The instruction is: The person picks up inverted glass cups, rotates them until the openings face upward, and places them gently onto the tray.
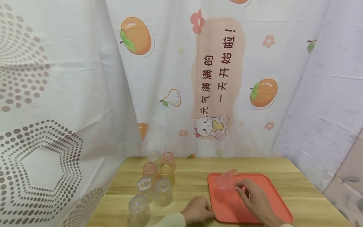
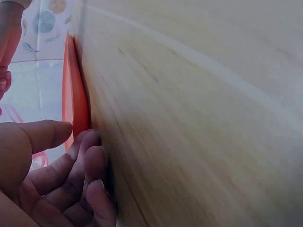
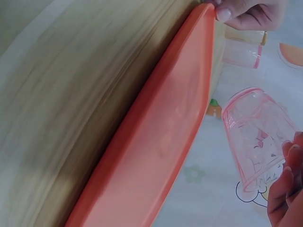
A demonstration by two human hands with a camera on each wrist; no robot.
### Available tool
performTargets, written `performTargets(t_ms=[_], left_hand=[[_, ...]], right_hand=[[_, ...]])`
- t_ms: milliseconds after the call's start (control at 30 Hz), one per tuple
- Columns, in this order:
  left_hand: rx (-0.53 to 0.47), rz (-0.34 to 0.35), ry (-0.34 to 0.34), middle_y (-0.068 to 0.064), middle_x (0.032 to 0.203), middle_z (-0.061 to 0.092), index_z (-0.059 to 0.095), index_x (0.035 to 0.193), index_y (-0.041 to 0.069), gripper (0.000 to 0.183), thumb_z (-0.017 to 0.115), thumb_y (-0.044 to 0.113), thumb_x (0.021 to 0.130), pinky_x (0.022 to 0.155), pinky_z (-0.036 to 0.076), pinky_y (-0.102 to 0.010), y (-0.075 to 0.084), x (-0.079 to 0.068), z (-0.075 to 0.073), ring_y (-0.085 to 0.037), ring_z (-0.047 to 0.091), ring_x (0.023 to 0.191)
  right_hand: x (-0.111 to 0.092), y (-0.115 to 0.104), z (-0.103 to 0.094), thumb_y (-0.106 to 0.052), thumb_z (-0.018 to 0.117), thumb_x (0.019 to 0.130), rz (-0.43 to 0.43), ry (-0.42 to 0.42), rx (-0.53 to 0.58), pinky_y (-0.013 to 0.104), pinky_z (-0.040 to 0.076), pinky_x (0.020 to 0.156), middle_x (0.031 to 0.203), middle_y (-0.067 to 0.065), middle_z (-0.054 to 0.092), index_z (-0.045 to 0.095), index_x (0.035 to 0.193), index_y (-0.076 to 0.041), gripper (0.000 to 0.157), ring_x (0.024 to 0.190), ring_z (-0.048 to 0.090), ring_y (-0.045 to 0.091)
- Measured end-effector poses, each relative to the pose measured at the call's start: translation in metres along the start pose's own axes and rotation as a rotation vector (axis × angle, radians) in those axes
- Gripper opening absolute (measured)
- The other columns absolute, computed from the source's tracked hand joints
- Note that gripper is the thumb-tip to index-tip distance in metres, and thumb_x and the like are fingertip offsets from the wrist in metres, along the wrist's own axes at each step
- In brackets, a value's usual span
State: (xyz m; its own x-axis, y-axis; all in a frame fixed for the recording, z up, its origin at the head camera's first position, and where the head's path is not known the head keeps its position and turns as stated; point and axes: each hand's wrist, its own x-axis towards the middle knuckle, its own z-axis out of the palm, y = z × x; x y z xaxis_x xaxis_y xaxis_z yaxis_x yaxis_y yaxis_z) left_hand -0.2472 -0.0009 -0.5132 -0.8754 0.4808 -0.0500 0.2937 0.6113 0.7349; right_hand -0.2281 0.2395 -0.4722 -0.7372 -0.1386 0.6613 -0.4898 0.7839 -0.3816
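At the head view's lower right, a tilted pink cup [image 1: 225, 183] hangs up-left of the right hand [image 1: 255, 198] pinching it over the red tray [image 1: 227, 209]; the left hand [image 1: 198, 209], farther off, pinches the tray's lower-left edge.

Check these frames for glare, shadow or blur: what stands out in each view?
Head: the see-through pink cup partly blends into the red tray; left wrist: the left hand looks dim against a brighter curtain; right wrist: dark shadow lies on the table along the tray.
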Motion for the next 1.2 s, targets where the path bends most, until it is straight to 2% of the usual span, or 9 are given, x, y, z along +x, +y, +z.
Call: performTargets(t_ms=[100,300,567,767,933,1067,1200], left_hand=[[-0.002,-0.016,0.013,0.009,0.044,0.054,0.064,0.051,0.014,0.032,0.075,0.026,0.079,0.040,0.038,-0.021,0.003,0.001,0.003,-0.003,0.045,0.037],[-0.021,-0.082,0.005,0.007,0.044,0.055,0.063,0.050,0.015,0.032,0.076,0.025,0.078,0.038,0.037,-0.023,0.004,0.003,0.005,-0.005,0.047,0.037],[0.003,-0.092,0.009,0.007,0.044,0.056,0.064,0.052,0.017,0.030,0.078,0.026,0.077,0.037,0.035,-0.022,0.002,0.006,0.006,-0.008,0.051,0.036],[-0.022,-0.083,0.010,0.007,0.045,0.057,0.066,0.052,0.016,0.028,0.078,0.023,0.077,0.039,0.042,-0.024,0.002,0.003,0.006,-0.010,0.053,0.037],[-0.040,-0.083,0.006,0.006,0.046,0.058,0.067,0.053,0.014,0.027,0.079,0.021,0.077,0.043,0.045,-0.025,0.003,0.001,0.005,-0.011,0.054,0.037],[-0.053,-0.084,0.009,0.006,0.046,0.059,0.068,0.054,0.014,0.025,0.079,0.020,0.076,0.043,0.046,-0.024,0.002,0.001,0.005,-0.011,0.054,0.037],[-0.053,-0.074,0.012,0.006,0.045,0.058,0.068,0.054,0.014,0.026,0.079,0.021,0.076,0.041,0.044,-0.023,0.003,0.000,0.004,-0.010,0.052,0.036]], right_hand=[[0.001,0.004,0.000,-0.007,0.077,0.079,-0.025,0.007,-0.012,0.018,0.034,0.046,0.077,-0.018,0.054,0.065,0.091,-0.026,0.025,0.052,0.037,-0.004],[0.006,0.014,-0.002,0.000,0.080,0.072,-0.175,0.027,-0.059,0.012,0.032,0.048,0.081,-0.017,0.054,0.062,0.090,-0.028,0.038,0.056,0.035,-0.008],[0.012,0.031,-0.012,0.002,0.080,0.069,-0.257,0.023,-0.098,0.011,0.036,0.055,0.085,-0.013,0.059,0.063,0.090,-0.024,0.037,0.063,0.044,-0.007],[0.007,0.048,-0.017,-0.002,0.081,0.066,-0.286,0.059,-0.193,0.018,0.039,0.051,0.087,-0.014,0.059,0.065,0.089,-0.022,0.035,0.063,0.051,-0.001],[0.007,0.064,-0.022,0.002,0.080,0.062,-0.328,0.064,-0.220,0.021,0.044,0.054,0.086,-0.010,0.060,0.066,0.088,-0.014,0.034,0.067,0.058,0.008],[0.009,0.077,-0.027,0.001,0.077,0.067,-0.375,0.055,-0.233,0.023,0.046,0.056,0.087,-0.008,0.060,0.066,0.091,-0.012,0.029,0.067,0.060,0.009],[0.009,0.089,-0.034,-0.002,0.074,0.073,-0.372,0.059,-0.257,0.025,0.046,0.053,0.086,-0.009,0.058,0.065,0.091,-0.013,0.023,0.064,0.059,0.009]])
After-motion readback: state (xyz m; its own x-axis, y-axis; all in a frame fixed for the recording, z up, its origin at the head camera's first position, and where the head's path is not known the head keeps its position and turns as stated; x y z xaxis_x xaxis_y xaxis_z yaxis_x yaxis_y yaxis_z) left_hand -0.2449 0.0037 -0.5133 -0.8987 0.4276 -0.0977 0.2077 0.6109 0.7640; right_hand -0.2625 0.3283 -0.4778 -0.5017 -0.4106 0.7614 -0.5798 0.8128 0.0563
